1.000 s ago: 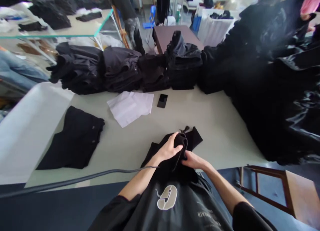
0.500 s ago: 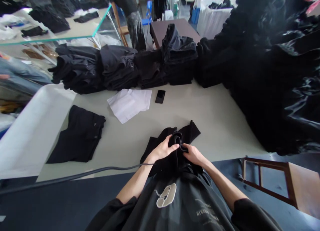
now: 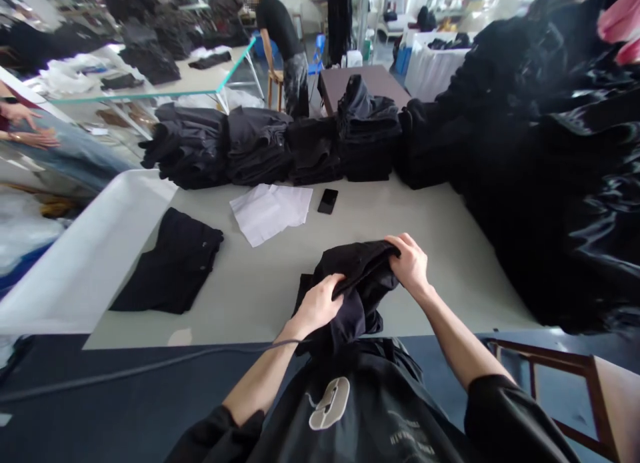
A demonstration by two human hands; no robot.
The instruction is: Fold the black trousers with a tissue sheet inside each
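A black garment [image 3: 357, 269], probably trousers, is held at the table's front edge, its upper edge stretched between my two hands. My left hand [image 3: 320, 304] is closed on the near left end of that edge, thumb on top. My right hand [image 3: 409, 263] grips the far right end, fingers wrapped round the cloth. The lower part of the garment hangs in loose folds towards my body. To the left a folded black garment [image 3: 173, 263] lies flat on the table [image 3: 260, 283].
White paper sheets [image 3: 273, 211] and a black phone [image 3: 328, 201] lie mid-table. Folded black stacks [image 3: 260, 146] line the back. A tall dark heap [image 3: 540, 183] fills the right. A cable [image 3: 150, 364] crosses at left, a wooden stool [image 3: 575, 383] stands right. Another person [image 3: 283, 43] stands behind.
My right hand has moved right and away from me, spreading the garment's edge, which was bunched between both hands. My left hand has shifted slightly. The camera view has also moved.
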